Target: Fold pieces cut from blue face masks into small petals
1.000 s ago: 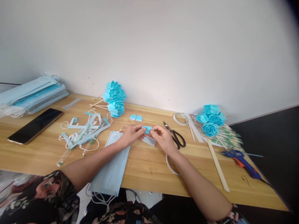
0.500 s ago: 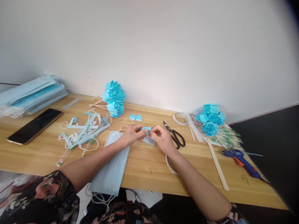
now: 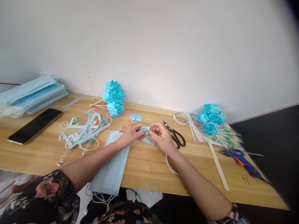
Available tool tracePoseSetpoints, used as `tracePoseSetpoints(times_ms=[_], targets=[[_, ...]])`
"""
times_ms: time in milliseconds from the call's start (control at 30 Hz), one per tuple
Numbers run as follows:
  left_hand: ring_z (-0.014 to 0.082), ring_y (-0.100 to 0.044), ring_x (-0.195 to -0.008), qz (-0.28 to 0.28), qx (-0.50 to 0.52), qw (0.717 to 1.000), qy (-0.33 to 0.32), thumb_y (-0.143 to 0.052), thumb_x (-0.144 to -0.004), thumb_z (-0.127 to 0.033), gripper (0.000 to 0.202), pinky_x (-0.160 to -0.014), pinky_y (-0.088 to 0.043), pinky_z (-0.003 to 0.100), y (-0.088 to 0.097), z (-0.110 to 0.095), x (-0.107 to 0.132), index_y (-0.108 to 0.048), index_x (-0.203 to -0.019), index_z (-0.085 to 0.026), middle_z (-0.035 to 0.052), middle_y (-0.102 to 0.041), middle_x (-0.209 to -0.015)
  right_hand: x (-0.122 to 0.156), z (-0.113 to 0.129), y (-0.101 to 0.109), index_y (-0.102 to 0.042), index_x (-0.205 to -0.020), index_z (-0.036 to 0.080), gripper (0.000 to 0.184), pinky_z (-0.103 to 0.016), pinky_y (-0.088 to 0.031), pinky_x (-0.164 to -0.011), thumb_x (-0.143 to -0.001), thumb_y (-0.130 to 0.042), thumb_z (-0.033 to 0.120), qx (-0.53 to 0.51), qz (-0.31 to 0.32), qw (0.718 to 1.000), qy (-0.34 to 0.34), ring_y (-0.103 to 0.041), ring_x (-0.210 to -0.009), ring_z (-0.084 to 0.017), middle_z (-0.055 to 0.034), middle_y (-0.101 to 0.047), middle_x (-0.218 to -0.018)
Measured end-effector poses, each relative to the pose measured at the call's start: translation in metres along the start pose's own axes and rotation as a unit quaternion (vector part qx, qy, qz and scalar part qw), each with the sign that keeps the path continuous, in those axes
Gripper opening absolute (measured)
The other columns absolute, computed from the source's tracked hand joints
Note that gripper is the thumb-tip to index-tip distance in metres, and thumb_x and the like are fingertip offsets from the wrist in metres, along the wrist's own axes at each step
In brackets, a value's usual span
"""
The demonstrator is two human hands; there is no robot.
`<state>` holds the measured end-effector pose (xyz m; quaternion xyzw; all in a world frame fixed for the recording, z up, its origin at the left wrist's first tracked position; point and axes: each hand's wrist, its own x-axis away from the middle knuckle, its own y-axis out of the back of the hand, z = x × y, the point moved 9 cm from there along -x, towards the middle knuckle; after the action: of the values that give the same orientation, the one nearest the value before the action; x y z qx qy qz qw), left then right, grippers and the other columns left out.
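Observation:
Between my hands is a small blue petal-like piece [image 3: 145, 128] of mask material. My left hand [image 3: 133, 135] pinches it from the left, and the fingers of my right hand [image 3: 161, 136] are closed at its right edge. A white piece [image 3: 149, 140] lies under my fingers, partly covered. Two cut blue petals [image 3: 135, 117] rest on the table just beyond. A light blue face mask [image 3: 111, 165] lies flat beneath my left forearm. Black-handled scissors [image 3: 175, 135] lie right of my right hand, and a white ring of tape [image 3: 171, 165] is half hidden under my right forearm.
Blue flowers on sticks [image 3: 114, 98] lie at the back, with more blue flowers [image 3: 211, 119] at right. Mask offcuts [image 3: 84, 129], a phone [image 3: 35, 126] and stacked masks [image 3: 35, 93] are at left. A tape roll [image 3: 180, 118] and glue gun [image 3: 243, 163] are at right.
The blue piece has shifted slightly left and shows more of its face. My right fingers have risen a little and opened slightly at its edge; the table items stay put.

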<state>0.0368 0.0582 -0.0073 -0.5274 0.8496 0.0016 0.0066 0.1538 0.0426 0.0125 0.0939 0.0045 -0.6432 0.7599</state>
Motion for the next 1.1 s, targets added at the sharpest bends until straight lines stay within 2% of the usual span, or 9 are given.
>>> tracePoseSetpoints(times_ms=[100, 300, 500, 833, 1100], targets=[[0.0098, -0.057, -0.054, 0.006, 0.007, 1.000, 0.001, -0.060, -0.079, -0.047, 0.034, -0.053, -0.048, 0.022, -0.0008, 0.0000, 0.0000, -0.055, -0.075, -0.014, 0.0012, -0.062, -0.065, -0.0009, 0.0008, -0.0011, -0.051, -0.101, 0.022, 0.027, -0.029, -0.048, -0.069, -0.077, -0.062, 0.029, -0.015, 0.008, 1.000, 0.002, -0.060, -0.070, -0.015, 0.0017, -0.061, -0.074], [0.0100, -0.057, -0.056, 0.018, 0.004, 1.000, 0.006, -0.062, -0.077, -0.048, 0.035, -0.053, -0.048, 0.022, -0.0049, -0.0055, 0.0033, -0.055, -0.077, -0.014, 0.0015, -0.062, -0.067, -0.0006, 0.0058, 0.0030, -0.052, -0.105, 0.022, 0.029, -0.027, -0.046, -0.066, -0.077, -0.061, 0.024, 0.031, -0.007, 0.999, 0.025, -0.055, -0.066, -0.013, 0.0041, -0.055, -0.070], [0.0099, -0.055, -0.053, 0.002, -0.005, 1.000, 0.004, -0.065, -0.075, -0.045, 0.032, -0.052, -0.046, 0.022, -0.0024, -0.0028, 0.0019, -0.055, -0.078, -0.015, -0.0013, -0.059, -0.061, 0.0003, 0.0049, 0.0002, -0.052, -0.108, 0.022, 0.032, -0.028, -0.046, -0.066, -0.077, -0.060, 0.022, 0.038, 0.002, 0.999, 0.028, -0.055, -0.066, -0.013, 0.0043, -0.056, -0.070], [0.0095, -0.055, -0.051, 0.021, 0.007, 1.000, 0.018, -0.062, -0.076, -0.046, 0.033, -0.051, -0.047, 0.022, -0.0032, -0.0002, -0.0001, -0.055, -0.075, -0.014, -0.0004, -0.061, -0.061, 0.0027, 0.0093, 0.0011, -0.054, -0.112, 0.022, 0.030, -0.032, -0.048, -0.076, -0.084, -0.053, 0.032, 0.003, 0.015, 1.000, -0.006, -0.060, -0.076, -0.016, 0.0005, -0.063, -0.078], [0.0093, -0.055, -0.051, 0.016, -0.013, 1.000, 0.021, -0.064, -0.075, -0.044, 0.031, -0.051, -0.046, 0.022, -0.0043, -0.0032, 0.0028, -0.056, -0.073, -0.014, -0.0009, -0.060, -0.060, 0.0020, 0.0029, -0.0043, -0.055, -0.115, 0.022, 0.035, -0.027, -0.046, -0.068, -0.081, -0.059, 0.032, 0.026, 0.042, 0.999, -0.002, -0.056, -0.072, -0.014, 0.0015, -0.056, -0.078]])
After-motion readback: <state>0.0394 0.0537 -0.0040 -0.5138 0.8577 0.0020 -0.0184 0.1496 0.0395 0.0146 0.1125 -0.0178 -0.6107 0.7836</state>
